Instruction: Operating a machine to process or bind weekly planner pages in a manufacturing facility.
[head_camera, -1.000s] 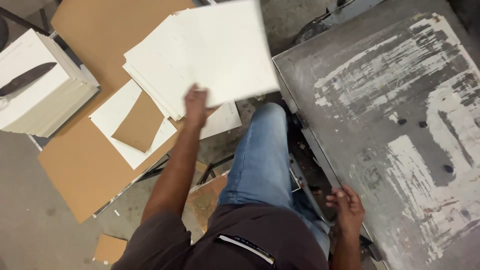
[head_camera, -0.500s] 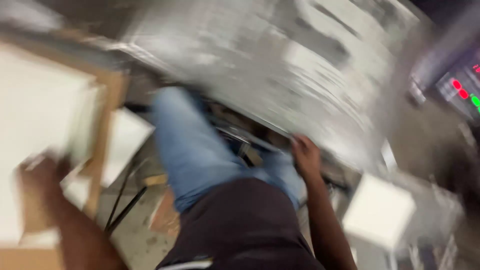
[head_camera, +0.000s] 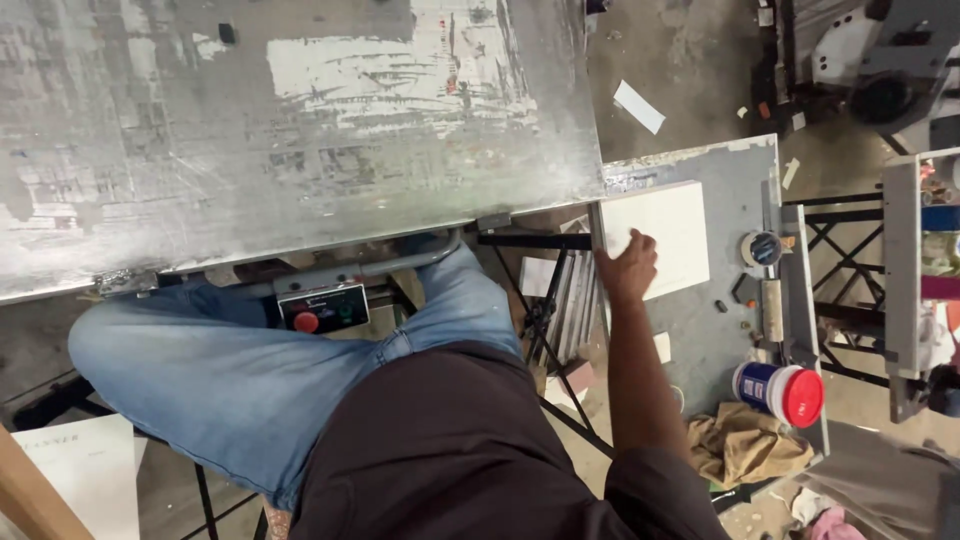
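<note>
Here, your right hand (head_camera: 628, 268) rests its fingers on the left edge of a white sheet stack (head_camera: 660, 235) lying on the grey side table (head_camera: 700, 330) — not yet gripping. The stack probably handles light, floppy and slippery — pinch its edge. Left hand unseen.

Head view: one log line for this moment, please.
right hand: on near edge of white sheet stack | left hand: not in view | stack: flat on grey side table | nearby: tape roll, red-lidded tub, tan rag
</note>
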